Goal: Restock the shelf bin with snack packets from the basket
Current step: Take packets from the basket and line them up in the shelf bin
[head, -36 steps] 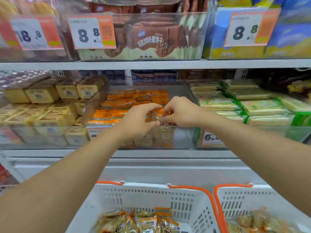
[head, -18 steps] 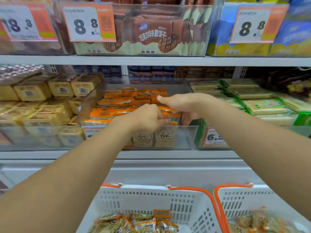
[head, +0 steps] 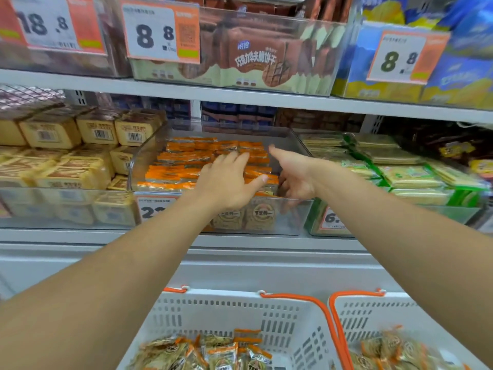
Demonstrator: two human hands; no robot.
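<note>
Head view: both hands, left hand [head: 226, 180] and right hand [head: 296, 174], spread empty-fingered over the shelf bin [head: 282, 217]; basket [head: 240, 313] packets [head: 213, 353] lie below, nearer the left.

Two hands, the left hand [head: 226, 182] and the right hand [head: 296, 174], at twelve o'clock. Two white baskets: one basket [head: 240, 311] at six o'clock, the other basket [head: 378, 313] at five. Five price tags; packets too many to count.
</note>
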